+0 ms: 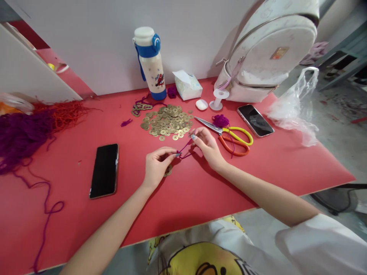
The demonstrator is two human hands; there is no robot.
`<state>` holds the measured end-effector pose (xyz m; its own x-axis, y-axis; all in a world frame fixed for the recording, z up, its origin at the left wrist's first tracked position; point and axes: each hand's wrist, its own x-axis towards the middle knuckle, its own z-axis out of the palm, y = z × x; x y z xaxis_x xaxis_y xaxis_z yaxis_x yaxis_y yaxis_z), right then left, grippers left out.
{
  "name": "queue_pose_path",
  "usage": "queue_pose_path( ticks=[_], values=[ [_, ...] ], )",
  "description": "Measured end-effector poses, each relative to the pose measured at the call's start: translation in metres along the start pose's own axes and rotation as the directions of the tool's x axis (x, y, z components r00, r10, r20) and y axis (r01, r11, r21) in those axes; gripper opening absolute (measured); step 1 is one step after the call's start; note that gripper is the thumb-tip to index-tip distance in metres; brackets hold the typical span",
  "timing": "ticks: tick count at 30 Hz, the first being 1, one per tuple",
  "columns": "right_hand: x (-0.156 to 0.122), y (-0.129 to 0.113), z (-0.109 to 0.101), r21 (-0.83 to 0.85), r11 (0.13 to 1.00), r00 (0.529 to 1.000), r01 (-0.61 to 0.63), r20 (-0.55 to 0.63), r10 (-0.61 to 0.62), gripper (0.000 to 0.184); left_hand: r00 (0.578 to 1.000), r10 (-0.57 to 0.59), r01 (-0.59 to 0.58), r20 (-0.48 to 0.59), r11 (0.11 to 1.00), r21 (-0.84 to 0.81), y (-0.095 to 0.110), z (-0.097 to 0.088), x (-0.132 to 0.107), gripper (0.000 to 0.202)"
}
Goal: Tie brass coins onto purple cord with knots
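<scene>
My left hand (156,166) pinches a short purple cord (185,148) at its lower end, with brass coins (168,170) tucked under its fingers. My right hand (208,145) pinches the same cord at its upper end, so the cord runs taut between the two hands above the red table (177,191). Just beyond the hands lies a heap of holed brass coins (168,121). Scissors (229,135) with yellow and orange handles lie right of my right hand, next to a small ball of purple thread (220,120).
A black phone (104,170) lies left of my hands and another phone (255,120) at the right. At the back stand a bottle (150,63), tissue pack (187,86), empty spool (218,98), white backpack (266,53). Purple and orange cord piles (25,130) fill the left.
</scene>
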<state>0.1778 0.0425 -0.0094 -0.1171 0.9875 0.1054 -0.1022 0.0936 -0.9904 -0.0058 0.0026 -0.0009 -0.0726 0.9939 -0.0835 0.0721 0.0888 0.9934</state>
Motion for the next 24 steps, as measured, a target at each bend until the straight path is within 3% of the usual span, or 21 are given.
queue_pose_path(
  ticks=[2,3,6,10,14,24],
  values=[
    [0.001,0.000,-0.001,-0.080,0.993,0.984,0.082,-0.153,-0.093,0.026,0.998,0.024,-0.023,-0.060,1.000,0.018,-0.001,-0.001,0.001,0.011],
    [0.001,0.000,-0.002,-0.121,0.986,0.975,0.115,-0.174,-0.135,0.023,0.996,0.037,-0.035,-0.087,0.999,0.026,-0.002,-0.002,0.001,0.011],
    [-0.001,-0.001,-0.002,-0.255,0.946,0.978,0.202,0.000,-0.209,0.022,0.991,0.063,-0.059,-0.122,0.998,0.038,-0.002,-0.003,0.002,0.010],
    [-0.008,0.004,0.003,-0.410,0.857,0.937,0.312,0.284,-0.206,0.017,0.992,0.098,-0.096,-0.080,0.995,0.026,-0.002,-0.002,0.002,0.011],
    [-0.012,0.008,0.007,-0.416,0.835,0.914,0.359,0.337,-0.225,0.008,0.993,0.117,-0.118,-0.035,0.993,-0.028,0.000,0.001,-0.001,0.011],
    [-0.014,0.002,0.008,-0.498,0.767,0.874,0.404,0.458,-0.163,0.007,0.993,0.108,-0.103,0.051,0.990,-0.095,0.005,0.004,-0.008,0.018]
  ],
)
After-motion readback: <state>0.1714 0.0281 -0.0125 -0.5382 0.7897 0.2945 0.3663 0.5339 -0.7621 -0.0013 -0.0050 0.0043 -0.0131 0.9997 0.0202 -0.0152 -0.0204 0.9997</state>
